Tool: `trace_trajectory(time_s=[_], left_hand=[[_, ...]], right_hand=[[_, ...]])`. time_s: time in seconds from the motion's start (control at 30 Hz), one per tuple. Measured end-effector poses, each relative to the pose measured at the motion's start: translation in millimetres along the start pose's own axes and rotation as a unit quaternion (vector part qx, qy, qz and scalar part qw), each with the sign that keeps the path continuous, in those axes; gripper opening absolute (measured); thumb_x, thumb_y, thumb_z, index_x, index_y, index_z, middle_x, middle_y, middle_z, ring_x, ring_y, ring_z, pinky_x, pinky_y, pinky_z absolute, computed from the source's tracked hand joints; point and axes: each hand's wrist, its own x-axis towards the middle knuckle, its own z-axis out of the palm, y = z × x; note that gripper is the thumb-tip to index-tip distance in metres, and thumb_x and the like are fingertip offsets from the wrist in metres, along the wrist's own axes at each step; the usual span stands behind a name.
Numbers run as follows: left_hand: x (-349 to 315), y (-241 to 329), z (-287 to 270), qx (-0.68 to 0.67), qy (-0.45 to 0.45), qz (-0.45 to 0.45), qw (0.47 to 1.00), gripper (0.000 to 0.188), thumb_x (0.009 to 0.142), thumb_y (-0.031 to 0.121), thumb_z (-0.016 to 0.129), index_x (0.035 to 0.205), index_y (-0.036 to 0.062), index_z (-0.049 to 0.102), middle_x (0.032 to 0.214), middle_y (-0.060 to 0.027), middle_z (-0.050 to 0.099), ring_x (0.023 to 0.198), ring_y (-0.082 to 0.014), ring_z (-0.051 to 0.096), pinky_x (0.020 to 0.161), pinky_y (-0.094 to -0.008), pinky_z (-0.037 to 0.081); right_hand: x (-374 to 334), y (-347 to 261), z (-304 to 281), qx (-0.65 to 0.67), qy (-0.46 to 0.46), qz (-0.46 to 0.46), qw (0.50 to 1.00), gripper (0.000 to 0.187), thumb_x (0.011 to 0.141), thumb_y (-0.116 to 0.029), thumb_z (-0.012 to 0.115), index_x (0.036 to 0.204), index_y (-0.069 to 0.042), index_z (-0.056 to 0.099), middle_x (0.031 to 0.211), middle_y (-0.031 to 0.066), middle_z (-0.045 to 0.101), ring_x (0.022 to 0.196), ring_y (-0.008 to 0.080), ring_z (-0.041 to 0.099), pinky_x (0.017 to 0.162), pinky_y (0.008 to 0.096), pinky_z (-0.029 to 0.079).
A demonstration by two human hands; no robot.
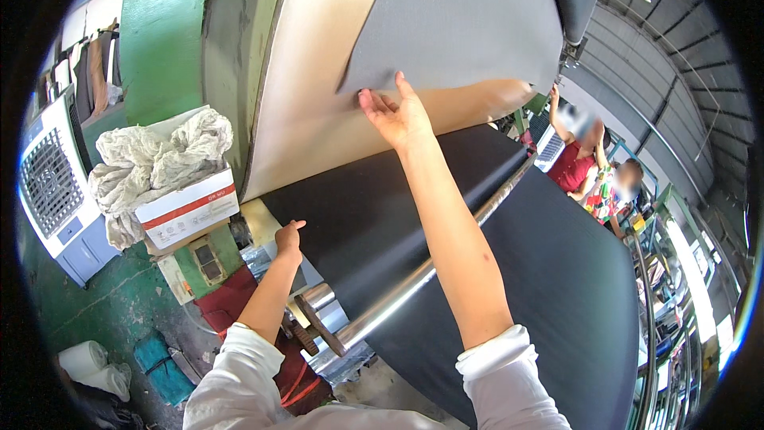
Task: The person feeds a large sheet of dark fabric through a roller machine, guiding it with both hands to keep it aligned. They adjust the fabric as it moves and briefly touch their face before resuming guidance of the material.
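Note:
My right hand [398, 118] reaches up and forward, palm turned up and fingers apart, holding nothing. Its fingertips are just below the lower corner of a grey sheet [454, 24], which hangs over a large beige, smooth curved surface [306, 103]; whether they touch is hard to tell. My left hand [290, 240] is lower, at the left edge of a wide black sheet [350, 207]. One digit points right there, while the other fingers are hidden. A shiny metal roller [390, 306] crosses over the black sheet between my forearms.
A white box [191, 211] with crumpled pale cloth [163, 159] stands at left, beside an air cooler [54, 179] and green machine panel [163, 40]. Near the roller's end is a gear [305, 338]. Two people [585, 163] stand at far right, behind a metal rail [646, 310].

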Motion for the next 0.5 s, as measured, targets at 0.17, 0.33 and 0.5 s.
trace_trajectory(time_s=[0.17, 0.33, 0.5], left_hand=[[5.5, -3.2, -2.2, 0.004, 0.004, -0.010, 1.000, 0.024, 0.089, 0.024, 0.056, 0.095, 0.0055, 0.071, 0.130, -0.0103, 0.053, 0.125, -0.0203, 0.041, 0.105, -0.0325, 0.025], [10.7, -7.8, -2.5, -0.014, -0.034, -0.031, 0.999, 0.026, 0.089, 0.026, 0.054, 0.098, 0.0072, 0.071, 0.137, -0.0102, 0.046, 0.131, -0.0204, 0.034, 0.107, -0.0340, 0.022], [36.8, -17.5, -9.4, -0.043, -0.086, -0.060, 0.994, 0.026, 0.089, 0.025, 0.054, 0.100, 0.0077, 0.070, 0.141, -0.0109, 0.040, 0.134, -0.0211, 0.030, 0.107, -0.0357, 0.021]], right_hand=[[-0.6, 2.6, -7.9, 0.015, -0.058, -0.020, 0.998, 0.024, 0.093, -0.029, 0.054, 0.105, -0.009, 0.050, 0.093, 0.0089, 0.053, 0.078, 0.0200, 0.048, 0.066, 0.0316, 0.043], [-19.0, -21.8, -48.3, -0.089, -0.044, -0.022, 0.995, 0.015, 0.093, -0.026, 0.054, 0.097, -0.012, 0.051, 0.073, 0.0021, 0.047, 0.061, 0.0167, 0.040, 0.051, 0.0294, 0.034], [-95.0, -70.7, -95.2, -0.153, -0.040, -0.067, 0.985, 0.021, 0.093, -0.027, 0.051, 0.083, -0.010, 0.046, 0.059, -0.0013, 0.033, 0.051, 0.0108, 0.031, 0.047, 0.0258, 0.029]])
